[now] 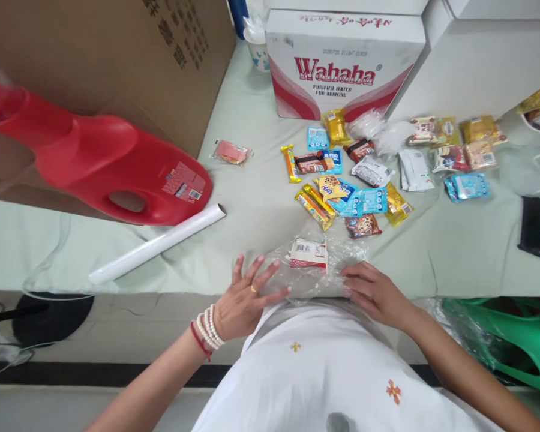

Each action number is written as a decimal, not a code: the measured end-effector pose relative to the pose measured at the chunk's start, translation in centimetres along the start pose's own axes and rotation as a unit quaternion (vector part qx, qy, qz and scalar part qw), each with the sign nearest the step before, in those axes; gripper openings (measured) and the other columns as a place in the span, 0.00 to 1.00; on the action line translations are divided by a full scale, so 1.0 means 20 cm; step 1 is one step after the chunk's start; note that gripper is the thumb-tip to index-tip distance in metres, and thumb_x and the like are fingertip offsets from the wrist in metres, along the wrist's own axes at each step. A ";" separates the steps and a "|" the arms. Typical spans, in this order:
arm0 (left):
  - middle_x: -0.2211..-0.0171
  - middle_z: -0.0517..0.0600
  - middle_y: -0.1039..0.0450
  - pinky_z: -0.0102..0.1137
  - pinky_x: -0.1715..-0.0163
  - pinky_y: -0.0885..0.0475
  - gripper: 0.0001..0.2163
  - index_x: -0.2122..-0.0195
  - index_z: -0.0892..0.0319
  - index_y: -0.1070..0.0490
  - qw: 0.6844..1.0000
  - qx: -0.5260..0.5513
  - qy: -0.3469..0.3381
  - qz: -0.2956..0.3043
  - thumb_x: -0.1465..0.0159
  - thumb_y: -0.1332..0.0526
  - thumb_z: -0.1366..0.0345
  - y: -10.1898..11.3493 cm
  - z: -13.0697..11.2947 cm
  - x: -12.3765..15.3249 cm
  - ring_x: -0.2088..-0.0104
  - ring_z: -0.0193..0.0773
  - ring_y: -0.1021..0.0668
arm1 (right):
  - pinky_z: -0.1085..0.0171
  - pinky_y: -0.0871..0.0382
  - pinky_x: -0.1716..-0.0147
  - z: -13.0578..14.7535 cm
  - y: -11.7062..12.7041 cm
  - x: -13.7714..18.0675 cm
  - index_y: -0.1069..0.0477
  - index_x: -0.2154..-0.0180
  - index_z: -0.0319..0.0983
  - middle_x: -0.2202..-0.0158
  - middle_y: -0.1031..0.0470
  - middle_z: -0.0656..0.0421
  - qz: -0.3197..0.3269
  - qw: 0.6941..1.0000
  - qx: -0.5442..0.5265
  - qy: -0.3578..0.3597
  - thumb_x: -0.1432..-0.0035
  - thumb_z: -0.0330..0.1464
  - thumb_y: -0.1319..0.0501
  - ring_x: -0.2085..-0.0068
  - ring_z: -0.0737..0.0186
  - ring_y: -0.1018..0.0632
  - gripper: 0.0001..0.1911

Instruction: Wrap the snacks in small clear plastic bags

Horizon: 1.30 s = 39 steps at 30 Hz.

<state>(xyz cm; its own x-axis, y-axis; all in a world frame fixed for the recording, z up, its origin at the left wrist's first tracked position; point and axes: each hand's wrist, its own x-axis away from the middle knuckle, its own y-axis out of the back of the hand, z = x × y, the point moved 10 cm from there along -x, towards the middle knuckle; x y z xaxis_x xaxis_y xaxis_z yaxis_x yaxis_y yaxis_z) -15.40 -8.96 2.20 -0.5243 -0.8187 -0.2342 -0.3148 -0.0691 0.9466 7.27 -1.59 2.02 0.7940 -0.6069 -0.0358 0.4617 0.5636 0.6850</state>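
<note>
A clear plastic bag (337,264) lies flat at the table's front edge. On or inside it, I cannot tell which, sits a small white and red packet (308,254) with a barcode. My left hand (247,300), with pearl bracelets and a ring, rests on the bag's left side, fingers spread. Over the right side of the bag, my right hand (375,294) has its fingers stretched loosely against the plastic. Just beyond are several wrapped snacks, among them a yellow snack packet (315,207) and a brown cookie packet (362,226).
A large red bottle (121,162) and a white paper roll (157,245) lie at left beside a cardboard box (117,54). The Wahaha carton (342,66) stands behind the snacks. At far right are a black pouch (538,228) and a snack-filled tub (522,129); a green stool (517,336) stands below.
</note>
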 end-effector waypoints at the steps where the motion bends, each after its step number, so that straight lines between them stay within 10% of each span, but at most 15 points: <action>1: 0.29 0.51 0.39 0.64 0.29 0.62 0.35 0.35 0.37 0.34 1.000 -0.005 -0.009 -0.001 0.42 0.35 0.72 -0.01 -0.03 0.00 0.24 0.55 0.52 | 0.54 0.25 0.50 0.00 0.04 -0.01 0.25 0.54 0.43 0.46 0.25 0.49 -0.006 1.000 -0.026 -0.016 0.28 0.32 0.45 0.50 0.56 0.22 0.09; 9: 0.58 0.49 0.16 0.59 0.29 0.55 0.10 0.59 0.49 0.21 0.964 0.157 0.199 -0.078 0.30 0.43 0.63 -0.02 0.25 -0.16 0.38 0.48 0.25 | 0.59 0.25 0.53 -0.15 0.21 -0.08 0.24 0.57 0.42 0.55 0.22 0.53 -0.082 0.985 -0.100 -0.119 0.28 0.41 0.44 0.55 0.57 0.20 0.13; 15: 0.54 0.53 0.19 0.51 0.37 0.33 0.12 0.64 0.54 0.20 0.906 0.232 0.319 -0.156 0.30 0.42 0.59 -0.05 0.47 -0.17 0.39 0.49 0.27 | 0.62 0.27 0.66 -0.26 0.30 -0.14 0.24 0.51 0.40 0.62 0.21 0.54 -0.054 0.978 -0.003 -0.200 0.28 0.45 0.46 0.67 0.59 0.23 0.19; 18: 0.51 0.54 0.21 0.49 0.38 0.31 0.10 0.61 0.54 0.20 0.905 0.245 0.298 -0.180 0.30 0.41 0.59 -0.04 0.46 -0.17 0.39 0.48 0.28 | 0.54 0.27 0.52 -0.14 0.42 -0.30 0.24 0.46 0.40 0.50 0.22 0.49 -0.081 0.975 0.156 -0.133 0.29 0.39 0.44 0.52 0.50 0.23 0.17; 22: 0.50 0.54 0.23 0.50 0.38 0.31 0.09 0.62 0.54 0.20 0.905 0.249 0.277 -0.203 0.30 0.39 0.61 0.00 0.42 -0.17 0.39 0.48 0.29 | 0.41 0.46 0.34 0.03 0.26 -0.62 0.28 0.38 0.49 0.31 0.36 0.54 0.036 0.962 0.271 0.021 0.31 0.26 0.45 0.31 0.45 0.40 0.24; 27: 0.48 0.54 0.26 0.53 0.36 0.34 0.08 0.64 0.52 0.19 0.913 0.228 0.264 -0.210 0.31 0.38 0.60 0.07 0.40 -0.18 0.36 0.50 0.32 | 0.42 0.53 0.31 0.13 0.04 -0.90 0.17 0.57 0.45 0.32 0.34 0.58 0.150 0.948 0.236 0.152 0.30 0.30 0.43 0.29 0.46 0.45 0.14; 35: 0.45 0.56 0.31 0.52 0.35 0.35 0.09 0.56 0.53 0.21 0.930 0.178 0.241 -0.212 0.32 0.38 0.58 0.06 0.36 -0.21 0.35 0.52 0.34 | 0.61 0.33 0.57 -0.07 0.01 -1.11 0.19 0.55 0.35 0.51 0.21 0.45 0.192 0.941 0.259 -0.099 0.27 0.38 0.49 0.55 0.53 0.21 0.21; 39: 0.37 0.65 0.37 0.54 0.37 0.35 0.36 0.33 0.59 0.40 0.914 0.158 0.316 -0.197 0.38 0.32 0.52 -0.04 0.43 -0.28 0.35 0.57 0.33 | 0.62 0.36 0.61 -0.10 0.01 -1.12 0.20 0.56 0.36 0.57 0.19 0.46 0.173 0.934 0.264 -0.166 0.25 0.43 0.54 0.54 0.51 0.21 0.27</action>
<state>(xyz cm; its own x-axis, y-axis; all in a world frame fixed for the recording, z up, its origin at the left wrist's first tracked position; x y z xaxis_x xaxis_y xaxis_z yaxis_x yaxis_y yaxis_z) -19.06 0.67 0.78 0.2098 -0.9384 -0.2745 -0.6466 -0.3438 0.6810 -9.54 13.28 1.53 0.6525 -0.6295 0.4219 -0.1296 0.4558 0.8806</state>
